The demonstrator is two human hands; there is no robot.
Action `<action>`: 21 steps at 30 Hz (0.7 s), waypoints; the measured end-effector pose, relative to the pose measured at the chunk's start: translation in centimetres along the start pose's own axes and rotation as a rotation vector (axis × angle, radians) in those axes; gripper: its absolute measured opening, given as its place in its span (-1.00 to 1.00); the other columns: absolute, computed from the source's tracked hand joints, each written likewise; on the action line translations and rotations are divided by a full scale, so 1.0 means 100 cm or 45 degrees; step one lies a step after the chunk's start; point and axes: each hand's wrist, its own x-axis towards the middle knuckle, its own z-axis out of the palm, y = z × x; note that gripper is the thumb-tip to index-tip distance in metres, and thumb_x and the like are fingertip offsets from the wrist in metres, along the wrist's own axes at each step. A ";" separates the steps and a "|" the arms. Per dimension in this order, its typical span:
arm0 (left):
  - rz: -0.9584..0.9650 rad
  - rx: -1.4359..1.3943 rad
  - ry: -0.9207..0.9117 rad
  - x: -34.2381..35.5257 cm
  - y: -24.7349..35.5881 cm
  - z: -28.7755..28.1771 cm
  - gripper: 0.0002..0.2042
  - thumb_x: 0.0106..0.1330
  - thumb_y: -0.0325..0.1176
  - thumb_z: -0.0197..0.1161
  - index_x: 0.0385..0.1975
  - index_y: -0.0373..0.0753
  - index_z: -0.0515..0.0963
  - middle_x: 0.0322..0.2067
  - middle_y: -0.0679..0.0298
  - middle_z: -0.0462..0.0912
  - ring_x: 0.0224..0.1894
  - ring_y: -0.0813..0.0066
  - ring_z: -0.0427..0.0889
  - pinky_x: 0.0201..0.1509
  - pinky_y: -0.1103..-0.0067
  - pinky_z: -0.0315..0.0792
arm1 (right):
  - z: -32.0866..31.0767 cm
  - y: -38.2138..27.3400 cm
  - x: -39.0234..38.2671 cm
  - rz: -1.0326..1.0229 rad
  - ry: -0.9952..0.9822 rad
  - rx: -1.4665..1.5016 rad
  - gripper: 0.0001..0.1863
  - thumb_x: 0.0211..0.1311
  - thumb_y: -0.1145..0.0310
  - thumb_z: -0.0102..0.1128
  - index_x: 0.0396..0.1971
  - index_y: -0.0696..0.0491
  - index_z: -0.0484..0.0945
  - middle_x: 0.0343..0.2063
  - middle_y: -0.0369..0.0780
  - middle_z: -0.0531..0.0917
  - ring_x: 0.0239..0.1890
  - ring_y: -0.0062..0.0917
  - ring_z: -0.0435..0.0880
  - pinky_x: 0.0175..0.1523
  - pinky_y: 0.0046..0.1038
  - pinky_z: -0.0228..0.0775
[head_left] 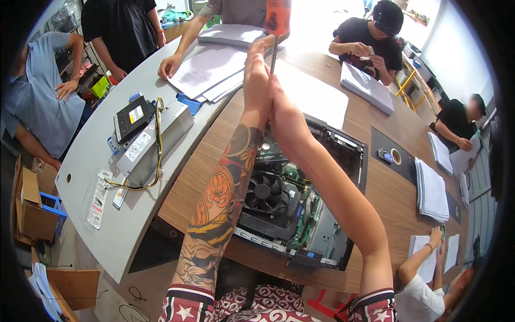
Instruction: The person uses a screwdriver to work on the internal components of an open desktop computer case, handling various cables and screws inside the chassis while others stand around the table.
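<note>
Busy shared room here, wood-look table (185,197) in front of me with an opened computer case (327,233) on it, black fan (263,192) showing inside. My left hand (257,81) and right hand (284,110) are pressed together above the case's far edge, clamping an orange-handled screwdriver (277,26) by its shaft between them; can't really tell how the fingers curl. Left of the case, on a grey table (80,188): a metal power supply (174,127) and flat black drive (129,122). Right of the case there's a tape roll (399,160) on a dark mat (385,140), then a paper stack (431,188).
</note>
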 end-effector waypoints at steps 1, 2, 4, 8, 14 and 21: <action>-0.055 -0.092 0.034 0.003 -0.004 -0.004 -0.58 0.53 -0.17 -0.28 0.18 -0.25 0.37 -0.05 0.15 0.49 0.00 0.40 0.44 0.14 0.51 0.31 | 0.003 0.001 -0.002 -0.094 -0.069 -0.111 -0.33 0.53 -0.02 -0.34 0.45 0.09 -0.02 0.42 -0.16 0.11 0.46 -0.46 0.02 0.47 -0.44 -0.19; -0.111 -0.188 0.063 0.005 -0.007 -0.003 -0.58 0.53 -0.16 -0.27 0.15 -0.26 0.39 -0.07 0.16 0.51 -0.07 0.41 0.48 0.09 0.51 0.36 | 0.010 -0.013 -0.011 -0.041 -0.038 -0.102 -0.37 0.53 0.07 -0.27 0.43 0.11 0.02 0.44 -0.13 0.10 0.49 -0.39 -0.05 0.50 -0.37 -0.27; -0.167 -0.131 0.028 0.008 -0.011 -0.008 -0.59 0.53 -0.15 -0.26 0.13 -0.26 0.41 -0.10 0.18 0.52 -0.11 0.43 0.49 0.04 0.52 0.39 | 0.001 -0.017 -0.009 -0.043 -0.027 -0.203 -0.41 0.53 0.10 -0.25 0.41 0.12 0.09 0.40 -0.11 0.18 0.47 -0.39 0.03 0.49 -0.37 -0.21; -0.294 0.011 -0.029 -0.004 0.010 -0.004 -0.61 0.51 -0.15 -0.21 0.02 -0.27 0.48 -0.21 0.21 0.55 -0.28 0.47 0.53 -0.12 0.54 0.45 | -0.022 -0.015 0.001 -0.154 0.081 -0.481 -0.57 0.53 0.25 -0.16 0.21 0.20 0.40 0.12 -0.06 0.55 0.13 -0.41 0.54 0.20 -0.45 0.33; -0.034 -0.260 -0.455 -0.005 0.037 -0.015 -0.66 0.44 -0.22 0.02 -0.23 -0.41 0.60 -0.30 0.12 0.69 -0.25 0.45 0.68 -0.20 0.58 0.54 | -0.035 -0.016 0.016 -0.403 0.183 -0.824 -0.77 0.27 0.34 0.23 -0.22 0.20 0.69 -0.41 -0.17 0.76 -0.39 -0.57 0.72 -0.23 -0.50 0.50; 0.006 -0.156 -0.467 -0.005 0.037 -0.016 -0.77 0.31 -0.31 0.31 -0.25 -0.38 0.57 -0.40 0.09 0.72 -0.33 0.49 0.69 -0.22 0.60 0.58 | -0.041 0.001 0.019 -0.356 0.241 -0.728 -0.73 0.23 0.31 0.27 -0.19 0.20 0.67 -0.42 -0.19 0.74 -0.35 -0.54 0.71 -0.19 -0.46 0.51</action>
